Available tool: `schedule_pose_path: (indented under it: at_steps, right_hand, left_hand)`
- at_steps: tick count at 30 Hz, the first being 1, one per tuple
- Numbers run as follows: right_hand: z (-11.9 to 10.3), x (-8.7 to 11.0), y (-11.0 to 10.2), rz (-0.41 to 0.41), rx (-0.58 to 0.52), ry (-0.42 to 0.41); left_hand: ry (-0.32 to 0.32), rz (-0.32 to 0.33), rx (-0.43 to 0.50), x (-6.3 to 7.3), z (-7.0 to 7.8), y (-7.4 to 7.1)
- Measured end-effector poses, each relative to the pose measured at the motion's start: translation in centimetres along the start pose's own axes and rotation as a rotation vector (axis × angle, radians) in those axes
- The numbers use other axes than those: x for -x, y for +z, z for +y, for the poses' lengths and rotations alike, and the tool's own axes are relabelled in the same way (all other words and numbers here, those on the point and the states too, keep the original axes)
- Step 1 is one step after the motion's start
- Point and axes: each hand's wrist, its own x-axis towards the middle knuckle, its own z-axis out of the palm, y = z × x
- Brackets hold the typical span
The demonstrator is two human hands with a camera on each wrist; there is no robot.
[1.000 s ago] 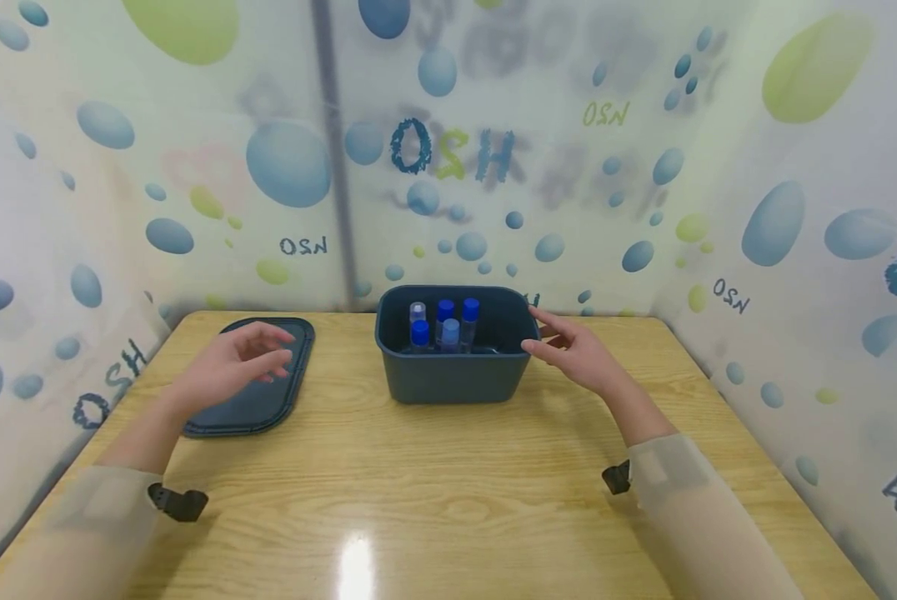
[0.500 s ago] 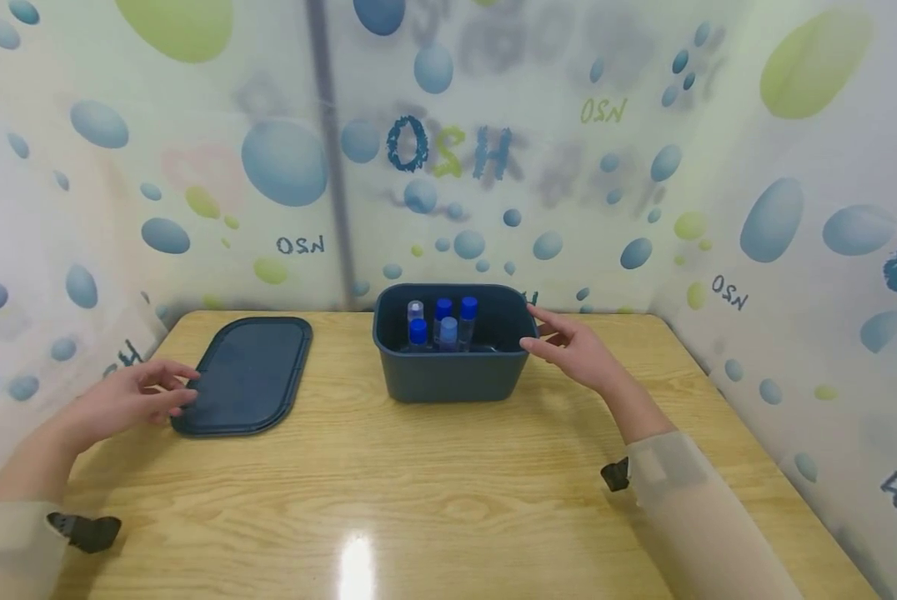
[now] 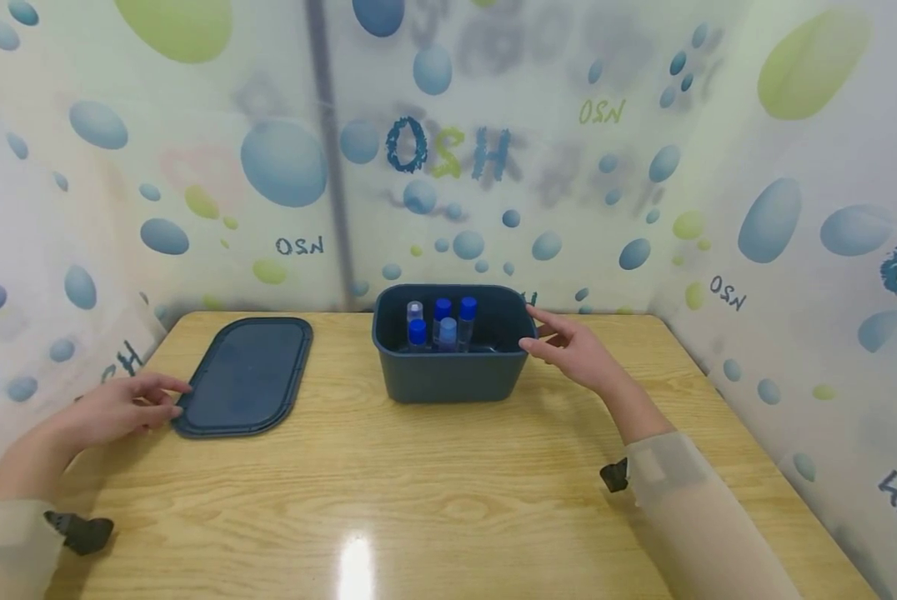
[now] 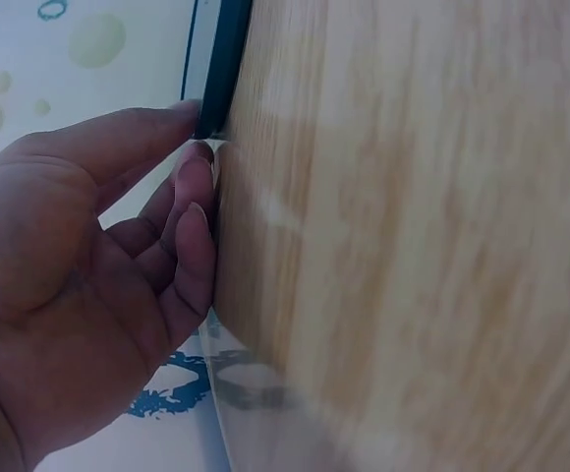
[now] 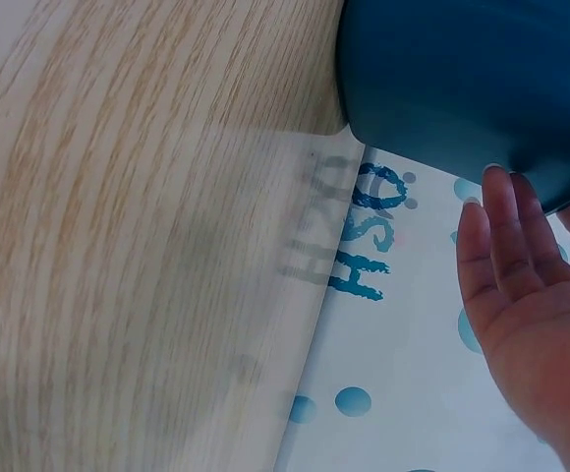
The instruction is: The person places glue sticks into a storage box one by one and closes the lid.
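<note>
A flat dark blue lid (image 3: pixel 246 375) lies on the left of the table in the head view. At its near left edge is my left hand (image 3: pixel 118 410), thumb and fingertips touching it. In the left wrist view that thumb rests against the lid's edge (image 4: pixel 222 69), the fingers loosely bent beside the tabletop. The dark blue box (image 3: pixel 448 379) stands lidless at the back centre. Inside, several small clear bottles (image 3: pixel 467 321) with mostly blue caps stand upright. My right hand (image 3: pixel 574 354) touches the box's right end, fingers extended against its outer wall in the right wrist view.
The wooden table (image 3: pixel 388 492) reaches back to a patterned curtain (image 3: pixel 591 192), which also closes off both sides. Box and lid stand apart, with bare wood between them.
My left hand has moved left and down from above the lid to its near left edge. My right hand has stayed at the box.
</note>
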Motion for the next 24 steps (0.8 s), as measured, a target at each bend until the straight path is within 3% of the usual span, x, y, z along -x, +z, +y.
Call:
schedule_pose_path:
  at_steps: [7,16,24]
  right_hand:
    - [0.0,0.1,0.1,-0.012,-0.033,0.008]
    - [-0.1,0.3,0.1,-0.010,-0.057,0.003]
    - [0.2,0.2,0.3,-0.017,-0.084,0.004]
  left_hand:
    - [-0.018,-0.025,0.007,-0.2,-0.2,0.0]
    - [-0.041,0.056,-0.053,-0.6,0.5,0.4]
    - [-0.096,0.079,-0.018,-0.6,0.9,0.3]
